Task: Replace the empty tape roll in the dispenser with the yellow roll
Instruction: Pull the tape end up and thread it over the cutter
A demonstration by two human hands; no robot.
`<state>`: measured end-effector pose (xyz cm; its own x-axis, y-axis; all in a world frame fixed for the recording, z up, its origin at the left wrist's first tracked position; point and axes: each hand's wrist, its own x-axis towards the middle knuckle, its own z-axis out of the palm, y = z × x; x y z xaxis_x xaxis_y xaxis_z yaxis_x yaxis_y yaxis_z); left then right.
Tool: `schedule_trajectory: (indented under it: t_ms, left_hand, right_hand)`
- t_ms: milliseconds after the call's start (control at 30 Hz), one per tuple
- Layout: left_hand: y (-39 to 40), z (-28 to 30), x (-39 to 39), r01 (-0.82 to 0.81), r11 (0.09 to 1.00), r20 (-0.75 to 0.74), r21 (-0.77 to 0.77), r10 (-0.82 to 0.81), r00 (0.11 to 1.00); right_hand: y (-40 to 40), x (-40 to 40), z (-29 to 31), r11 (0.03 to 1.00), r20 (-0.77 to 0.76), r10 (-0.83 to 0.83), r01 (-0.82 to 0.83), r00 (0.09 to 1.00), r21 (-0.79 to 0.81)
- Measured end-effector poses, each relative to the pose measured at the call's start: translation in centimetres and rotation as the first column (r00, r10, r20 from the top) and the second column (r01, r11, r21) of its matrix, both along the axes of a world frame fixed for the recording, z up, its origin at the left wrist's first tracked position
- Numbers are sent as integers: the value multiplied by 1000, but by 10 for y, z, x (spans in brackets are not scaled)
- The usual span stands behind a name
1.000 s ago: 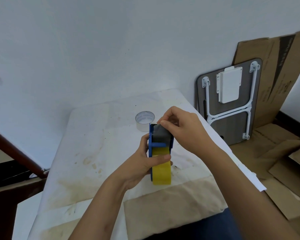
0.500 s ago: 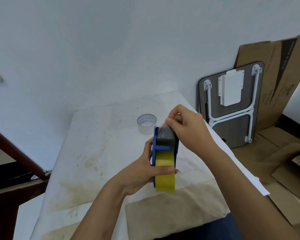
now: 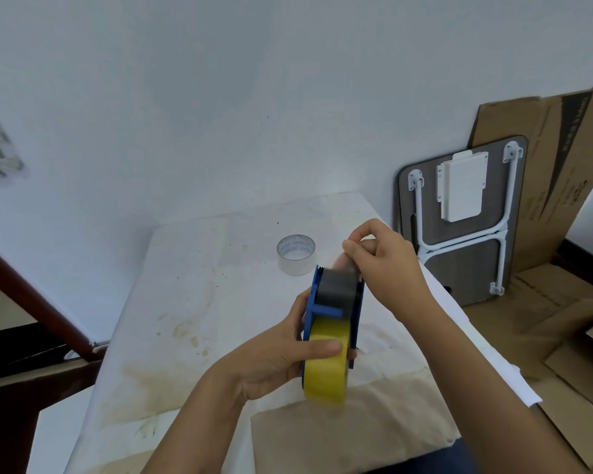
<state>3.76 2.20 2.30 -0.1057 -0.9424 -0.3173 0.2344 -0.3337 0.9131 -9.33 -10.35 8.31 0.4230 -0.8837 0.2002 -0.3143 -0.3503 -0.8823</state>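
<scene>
A blue tape dispenser [image 3: 314, 304] is held upright above the table, its grey roller at the top. The yellow roll [image 3: 326, 374] sits between its blue side plates at the lower end. My left hand [image 3: 274, 357] grips the dispenser from the left, thumb lying across the yellow roll. My right hand [image 3: 384, 265] is at the dispenser's top end, thumb and forefinger pinched together just above the grey roller; what they pinch is too thin to make out. The empty tape roll [image 3: 295, 254], a clear ring, stands on the table behind the dispenser.
The table [image 3: 192, 302] has a stained white cover and a brown paper patch [image 3: 339, 436] at the near edge. A folded small table [image 3: 459, 227] and flattened cardboard [image 3: 562, 159] lean against the wall at right. A dark wooden rail [image 3: 31, 295] runs at left.
My right hand has lifted from the grey roller to just above the dispenser's top, fingers still pinched. The left hand keeps its grip on the dispenser, which has barely shifted.
</scene>
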Motion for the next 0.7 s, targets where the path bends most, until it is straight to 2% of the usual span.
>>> schedule_trajectory:
  t_ms: [133,533,700]
  left_hand:
    - [-6,-3,-2,-116,993,-48,5,116,992]
    - [-4,2,-9,-85,996,-52,-16,84,995]
    - [-6,6,-9,-96,995,-82,-6,95,992]
  right_hand:
    - [0,3,-2,1000,-3,19,-18,1000,25]
    - [-8,-1,-6,995,11,7,-8,1000,96]
    - [-10,-1,-8,999,-18,-18,19,1000,40]
